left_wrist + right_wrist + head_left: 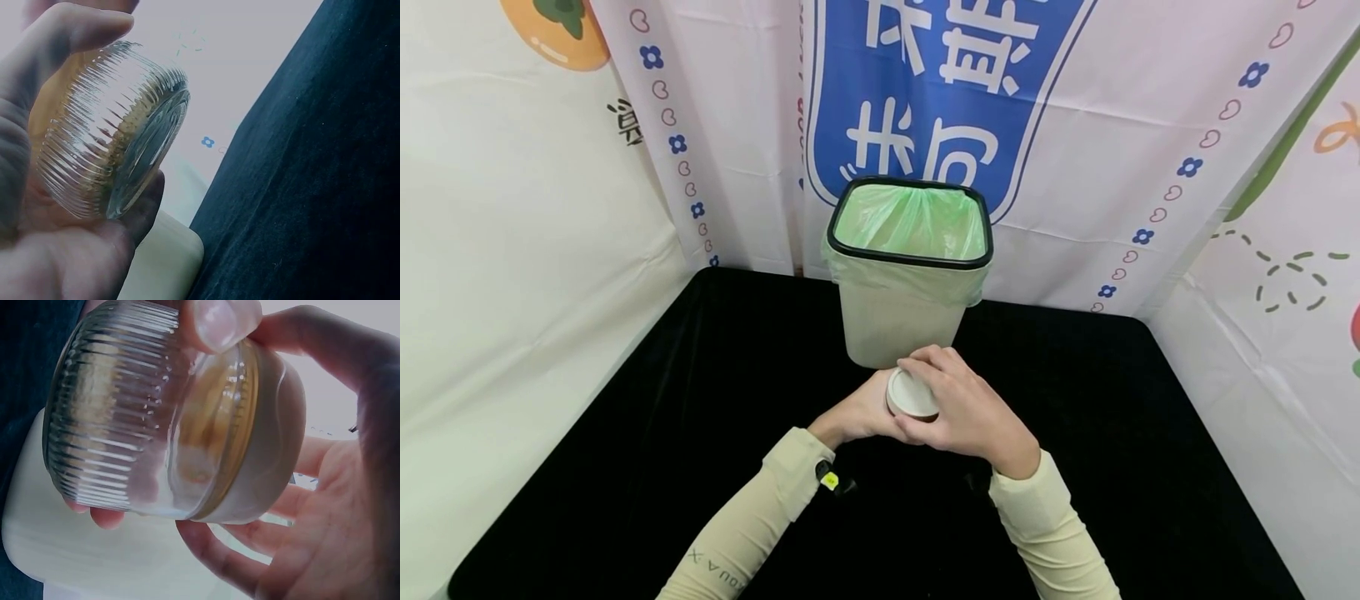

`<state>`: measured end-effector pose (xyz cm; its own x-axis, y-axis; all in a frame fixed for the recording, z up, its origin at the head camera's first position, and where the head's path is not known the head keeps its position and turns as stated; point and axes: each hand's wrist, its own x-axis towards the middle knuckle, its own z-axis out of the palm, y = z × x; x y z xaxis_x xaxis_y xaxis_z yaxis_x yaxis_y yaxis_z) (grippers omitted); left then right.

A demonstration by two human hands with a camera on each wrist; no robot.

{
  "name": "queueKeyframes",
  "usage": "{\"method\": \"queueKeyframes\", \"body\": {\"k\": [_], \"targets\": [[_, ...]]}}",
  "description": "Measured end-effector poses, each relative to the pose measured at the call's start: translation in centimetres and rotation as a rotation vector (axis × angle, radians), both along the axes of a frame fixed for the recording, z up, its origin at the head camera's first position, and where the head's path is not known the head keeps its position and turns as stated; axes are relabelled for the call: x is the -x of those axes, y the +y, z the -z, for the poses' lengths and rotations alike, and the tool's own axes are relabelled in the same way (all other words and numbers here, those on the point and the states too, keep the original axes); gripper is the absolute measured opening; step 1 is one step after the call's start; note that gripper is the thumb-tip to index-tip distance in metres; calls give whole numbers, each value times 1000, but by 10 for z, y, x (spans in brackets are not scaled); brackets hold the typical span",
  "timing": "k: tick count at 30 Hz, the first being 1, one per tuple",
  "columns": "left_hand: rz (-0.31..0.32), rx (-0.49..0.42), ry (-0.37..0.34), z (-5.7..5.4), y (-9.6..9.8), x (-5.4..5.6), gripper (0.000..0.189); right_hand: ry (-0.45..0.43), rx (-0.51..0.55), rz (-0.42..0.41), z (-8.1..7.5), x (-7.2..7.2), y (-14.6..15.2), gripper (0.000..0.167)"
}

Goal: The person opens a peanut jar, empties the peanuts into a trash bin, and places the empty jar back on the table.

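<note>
A ribbed clear glass jar [112,119] with a white lid [912,393] is held between both hands over the black tabletop. My left hand [863,412] grips the jar's glass body, thumb on one side and fingers on the other. Around the lid, the fingers and thumb of my right hand [970,410] are curled. The right wrist view shows the lid seated on the jar, with a gold-coloured band below it. Some pale grainy stuff shows near the jar's base; what it is I cannot tell.
Just beyond the hands stands a pale trash bin [898,321] with a black rim and a green bag liner [917,218]. A black cloth [730,375] covers the table. Printed white curtains [745,150] enclose the back and both sides.
</note>
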<state>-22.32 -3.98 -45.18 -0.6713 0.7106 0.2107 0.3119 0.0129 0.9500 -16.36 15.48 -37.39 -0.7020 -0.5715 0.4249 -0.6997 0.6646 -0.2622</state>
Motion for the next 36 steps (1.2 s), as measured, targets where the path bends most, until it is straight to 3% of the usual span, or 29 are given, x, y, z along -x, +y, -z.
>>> {"method": "queueKeyframes", "body": {"k": [17, 25, 28, 36], "targets": [[2, -15, -8, 1, 0, 1, 82, -74, 24, -139, 0, 9, 6, 63], [6, -41, 31, 2, 0, 0, 86, -114, 36, -203, -1, 8, 8, 66], [-10, -25, 35, 2, -1, -1, 85, -91, 38, -147, -2, 5, 5, 67], [-2, -10, -51, -1, 0, -1, 89, 85, -3, 172, -1, -2, -2, 75]]}}
